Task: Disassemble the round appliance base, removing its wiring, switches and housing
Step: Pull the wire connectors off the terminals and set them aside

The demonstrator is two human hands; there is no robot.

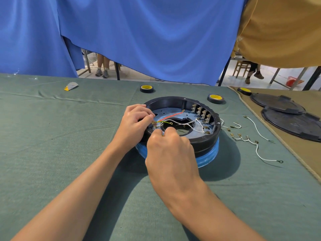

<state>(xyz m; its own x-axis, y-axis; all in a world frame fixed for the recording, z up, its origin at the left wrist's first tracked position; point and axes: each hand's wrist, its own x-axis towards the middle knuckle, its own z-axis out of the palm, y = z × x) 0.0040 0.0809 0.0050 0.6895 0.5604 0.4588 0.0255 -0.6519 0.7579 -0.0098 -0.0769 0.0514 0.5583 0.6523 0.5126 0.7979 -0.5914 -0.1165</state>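
Black plastic rings the round appliance base (205,138), which sits mid-table on the green cloth (52,136), open side up so we can reach inside. Our left hand (133,125) pinches the terminal (153,122) of the red wire (171,117) at the left rim, steadying it. Our right hand (169,148), fingers curled, pinches among the white wires (197,126) beside it, probably to pull one free. Freed leads (257,145) lie to the right, out of the way.

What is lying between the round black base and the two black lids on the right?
Loose white wires with metal ends lie on the green cloth between the base and the lids, as the head view shows.
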